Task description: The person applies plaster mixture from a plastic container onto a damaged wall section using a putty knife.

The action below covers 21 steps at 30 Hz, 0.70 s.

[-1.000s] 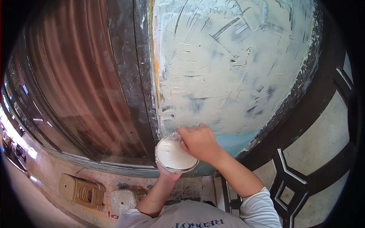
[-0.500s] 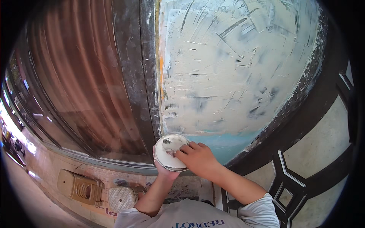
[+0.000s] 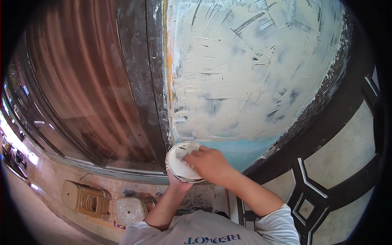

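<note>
My left hand [image 3: 179, 183] is wrapped round the side and underside of a round white tub [image 3: 173, 173], holding it in front of the wall. White paste [image 3: 179, 165] coats the inside, with a dark patch near the far rim. Over the tub's right side, my right hand [image 3: 208, 163] reaches in with bent fingers pressed together. A greyish smear or thin edge shows at its fingertips; what it holds is hidden. Beyond the tub rises a wall panel [image 3: 237, 90] covered in uneven off-white paste with scrape marks, and a light-blue strip [image 3: 245, 152] is bare along its bottom.
At the left stands a dark frame [image 3: 141, 81] with glass and a brown curtain [image 3: 77, 81] behind it. Brown stacked plastic stools [image 3: 83, 200] and a paler stool [image 3: 131, 211] are on the floor at lower left. Dark trim with pale panels [image 3: 339, 151] curves along the right.
My right hand has moved slightly left and deeper over the tub, its fingers more curled. The tub stays in my left hand. The view has shifted a little.
</note>
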Each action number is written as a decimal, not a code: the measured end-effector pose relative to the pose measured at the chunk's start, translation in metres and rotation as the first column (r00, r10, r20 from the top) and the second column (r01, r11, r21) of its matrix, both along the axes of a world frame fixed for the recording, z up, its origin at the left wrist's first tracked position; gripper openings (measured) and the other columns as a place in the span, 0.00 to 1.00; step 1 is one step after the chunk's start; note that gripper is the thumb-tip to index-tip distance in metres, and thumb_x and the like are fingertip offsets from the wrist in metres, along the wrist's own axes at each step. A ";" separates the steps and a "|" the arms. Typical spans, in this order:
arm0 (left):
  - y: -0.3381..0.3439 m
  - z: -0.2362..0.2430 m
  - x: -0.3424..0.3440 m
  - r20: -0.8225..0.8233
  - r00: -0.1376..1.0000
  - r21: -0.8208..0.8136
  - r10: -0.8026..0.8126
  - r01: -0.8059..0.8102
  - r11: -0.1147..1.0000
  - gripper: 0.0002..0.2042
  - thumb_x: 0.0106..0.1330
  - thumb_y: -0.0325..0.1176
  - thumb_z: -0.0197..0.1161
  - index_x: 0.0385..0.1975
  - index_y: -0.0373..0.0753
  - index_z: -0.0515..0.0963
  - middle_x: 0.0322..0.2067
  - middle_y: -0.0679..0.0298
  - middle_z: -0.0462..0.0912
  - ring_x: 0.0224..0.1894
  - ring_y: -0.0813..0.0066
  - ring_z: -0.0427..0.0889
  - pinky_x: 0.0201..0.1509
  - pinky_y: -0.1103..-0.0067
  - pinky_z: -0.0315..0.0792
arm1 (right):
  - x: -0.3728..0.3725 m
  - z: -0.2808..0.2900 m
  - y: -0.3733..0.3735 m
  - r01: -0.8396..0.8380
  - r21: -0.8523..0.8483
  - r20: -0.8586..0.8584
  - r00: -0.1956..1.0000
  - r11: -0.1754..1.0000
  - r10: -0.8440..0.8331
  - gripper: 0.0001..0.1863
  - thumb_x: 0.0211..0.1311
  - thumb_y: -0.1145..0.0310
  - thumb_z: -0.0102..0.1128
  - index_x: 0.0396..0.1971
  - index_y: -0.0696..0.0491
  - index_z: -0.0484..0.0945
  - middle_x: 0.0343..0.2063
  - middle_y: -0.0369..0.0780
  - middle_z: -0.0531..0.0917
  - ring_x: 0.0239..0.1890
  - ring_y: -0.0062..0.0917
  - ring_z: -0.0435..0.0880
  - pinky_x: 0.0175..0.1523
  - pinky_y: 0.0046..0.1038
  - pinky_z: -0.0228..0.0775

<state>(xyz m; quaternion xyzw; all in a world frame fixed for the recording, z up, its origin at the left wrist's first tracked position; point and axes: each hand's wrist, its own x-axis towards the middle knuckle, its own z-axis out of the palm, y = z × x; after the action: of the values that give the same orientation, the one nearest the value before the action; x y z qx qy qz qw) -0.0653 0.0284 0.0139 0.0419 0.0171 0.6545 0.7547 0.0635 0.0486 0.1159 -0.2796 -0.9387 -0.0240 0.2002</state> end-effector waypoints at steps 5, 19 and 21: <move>-0.004 0.031 0.005 -0.048 0.998 0.058 0.031 -0.028 0.998 0.30 0.70 0.59 0.40 0.56 0.40 0.72 0.50 0.56 0.79 0.54 0.59 0.76 0.61 0.64 0.68 | 0.021 0.022 0.022 0.037 -0.224 -0.212 0.974 0.974 -0.085 0.09 0.56 0.71 0.58 0.37 0.53 0.76 0.27 0.45 0.80 0.33 0.45 0.79 0.38 0.43 0.70; -0.009 0.014 0.006 -0.004 0.998 0.036 -0.068 0.068 0.997 0.25 0.70 0.53 0.41 0.57 0.45 0.71 0.56 0.58 0.74 0.59 0.58 0.72 0.63 0.62 0.66 | 0.001 -0.003 -0.013 -0.061 0.064 0.057 0.997 0.996 0.058 0.10 0.51 0.68 0.59 0.35 0.47 0.78 0.30 0.35 0.80 0.37 0.28 0.82 0.41 0.31 0.77; -0.005 0.008 0.005 0.040 0.996 0.026 -0.083 0.082 0.996 0.24 0.70 0.54 0.41 0.56 0.46 0.72 0.55 0.60 0.75 0.59 0.60 0.72 0.63 0.62 0.66 | -0.001 -0.002 -0.007 -0.023 0.022 0.047 0.999 1.000 0.021 0.10 0.51 0.69 0.59 0.36 0.48 0.77 0.30 0.36 0.81 0.37 0.31 0.82 0.40 0.33 0.77</move>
<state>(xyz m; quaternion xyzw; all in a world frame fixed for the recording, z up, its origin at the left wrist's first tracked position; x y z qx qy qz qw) -0.0604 0.0232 0.0218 0.0384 -0.0078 0.6237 0.7807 0.0627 0.0418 0.1140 -0.2664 -0.9458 -0.0389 0.1815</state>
